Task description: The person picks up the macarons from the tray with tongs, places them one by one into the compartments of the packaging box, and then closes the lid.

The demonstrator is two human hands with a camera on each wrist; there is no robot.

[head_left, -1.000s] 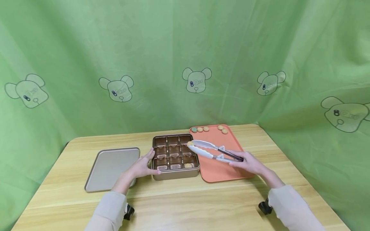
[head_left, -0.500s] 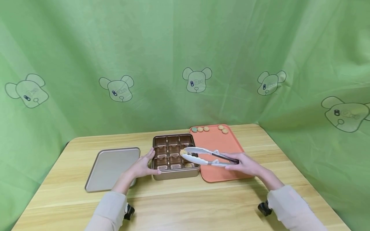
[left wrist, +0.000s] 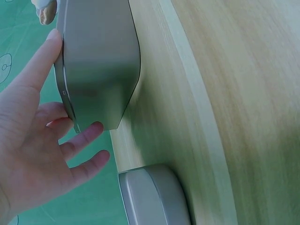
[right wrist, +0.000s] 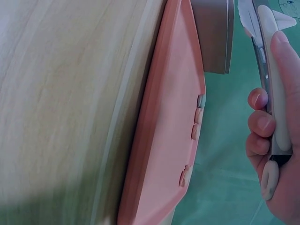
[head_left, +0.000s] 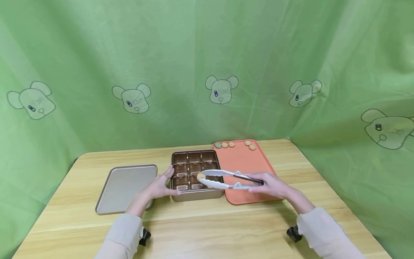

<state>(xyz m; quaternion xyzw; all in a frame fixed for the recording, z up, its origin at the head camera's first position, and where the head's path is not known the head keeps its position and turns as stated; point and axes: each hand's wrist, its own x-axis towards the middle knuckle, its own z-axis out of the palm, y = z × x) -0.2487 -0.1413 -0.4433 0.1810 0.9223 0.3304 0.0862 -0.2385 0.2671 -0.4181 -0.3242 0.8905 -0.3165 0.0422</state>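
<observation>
A brown metal box (head_left: 198, 196) with a divided plastic insert stands mid-table. My left hand (head_left: 158, 187) rests against its left side and front corner, thumb on the front rim and fingers spread in the left wrist view (left wrist: 35, 136). With my right hand (head_left: 271, 184) I grip a pair of tongs (head_left: 215, 184) with pale scalloped tips. Between those tips sits a round tan cookie (head_left: 201, 176), above the box around its front middle compartment. The tongs hide most of the front right compartment. In the right wrist view my fingers (right wrist: 262, 124) wrap the tongs' handle.
A coral tray (head_left: 239, 162) lies right of the box. Along its far edge are a green cookie (head_left: 218, 145) and several tan cookies (head_left: 231, 144). Left of the box lies a flat metal lid (head_left: 126, 187). A green curtain (head_left: 181, 118) closes off the back and sides.
My right hand has moved left and slightly toward me, carrying the cookie in the tongs from the box's right side to above the front middle area. My left hand has stayed put.
</observation>
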